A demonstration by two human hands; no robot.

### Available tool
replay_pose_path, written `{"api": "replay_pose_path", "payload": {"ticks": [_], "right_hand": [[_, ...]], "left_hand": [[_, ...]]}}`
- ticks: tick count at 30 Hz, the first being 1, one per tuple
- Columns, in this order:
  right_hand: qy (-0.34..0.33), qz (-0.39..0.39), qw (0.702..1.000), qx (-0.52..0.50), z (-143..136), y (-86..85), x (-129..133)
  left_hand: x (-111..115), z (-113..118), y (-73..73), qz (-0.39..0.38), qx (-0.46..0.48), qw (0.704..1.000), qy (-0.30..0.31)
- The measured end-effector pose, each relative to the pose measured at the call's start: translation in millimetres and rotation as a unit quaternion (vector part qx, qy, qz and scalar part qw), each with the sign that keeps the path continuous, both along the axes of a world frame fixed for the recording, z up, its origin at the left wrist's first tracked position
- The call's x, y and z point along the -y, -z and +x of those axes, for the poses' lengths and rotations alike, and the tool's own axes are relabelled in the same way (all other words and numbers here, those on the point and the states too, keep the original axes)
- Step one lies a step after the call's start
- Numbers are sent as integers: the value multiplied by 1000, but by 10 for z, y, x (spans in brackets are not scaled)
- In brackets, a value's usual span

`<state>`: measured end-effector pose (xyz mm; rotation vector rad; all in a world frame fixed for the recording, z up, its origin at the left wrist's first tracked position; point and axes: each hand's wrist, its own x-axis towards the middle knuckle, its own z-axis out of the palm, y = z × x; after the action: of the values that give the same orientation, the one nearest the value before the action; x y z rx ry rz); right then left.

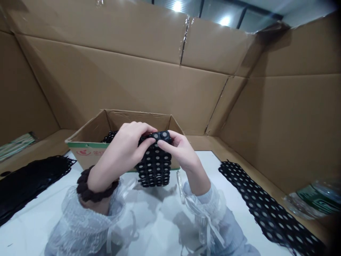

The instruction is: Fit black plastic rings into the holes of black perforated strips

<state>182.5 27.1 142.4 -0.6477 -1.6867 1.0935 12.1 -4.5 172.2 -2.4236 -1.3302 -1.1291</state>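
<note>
Between my hands hangs a black strip (154,165) with rows of pale round discs, its top edge bent over. My left hand (130,142) pinches that top edge from the left, thumb in front. On the other side, my right hand (183,149) grips the same edge with its thumb near the discs. The strip's lower end hangs over the white table, in front of an open cardboard box (87,151). Inside the box, more black dotted material (109,137) shows behind my left wrist.
Black strips (32,181) lie at the left; a long dotted strip (269,202) lies on the white table (157,227) at the right. A clear bottle (317,199) with a green label rests far right. Tall cardboard walls (128,78) surround the table. A clear plastic piece (180,186) lies near my right wrist.
</note>
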Motion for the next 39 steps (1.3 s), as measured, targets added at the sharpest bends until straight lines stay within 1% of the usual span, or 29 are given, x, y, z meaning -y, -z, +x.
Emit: {"api": "replay_pose_path", "payload": {"ticks": [2, 4, 10, 13, 16, 19, 21, 24, 28, 31, 33, 35, 37, 39], "right_hand": [[-13, -5, 1000, -9, -14, -5, 20], [-10, 1, 1000, -16, -34, -7, 35], [50, 14, 998, -21, -55, 10, 46], [62, 23, 998, -20, -39, 8, 53], [62, 25, 997, -25, -21, -6, 62], [66, 32, 997, -26, -9, -21, 70], [77, 41, 996, -24, -6, -26, 74], [93, 49, 994, -21, -3, -28, 72], [98, 51, 994, -26, 0, -30, 61], [74, 38, 995, -50, 2, -29, 58], [56, 21, 996, -65, 1, -25, 58], [51, 4, 996, -70, 0, -19, 55], [58, -4, 996, -67, -3, -16, 50], [65, 0, 996, -54, -7, -16, 40]], "left_hand": [[10, 1, -9, 1, 12, 1000, -7], [23, 2, -15, -8, 29, 999, -11], [78, 44, -38, -43, 56, 997, -1], [90, 75, -39, -56, 71, 996, 9], [88, 104, -19, -34, 59, 998, 8], [89, 134, 6, -5, 38, 999, -16], [92, 154, 19, 2, 32, 999, -26], [92, 176, 30, -2, 39, 999, -24], [60, 168, 40, -30, 76, 997, 12], [24, 115, 38, -57, 96, 992, 57], [17, 71, 24, -89, 94, 987, 92], [35, 39, 0, -133, 96, 979, 121], [70, 29, -27, -164, 114, 972, 123], [101, 35, -46, -176, 139, 970, 99]]}}
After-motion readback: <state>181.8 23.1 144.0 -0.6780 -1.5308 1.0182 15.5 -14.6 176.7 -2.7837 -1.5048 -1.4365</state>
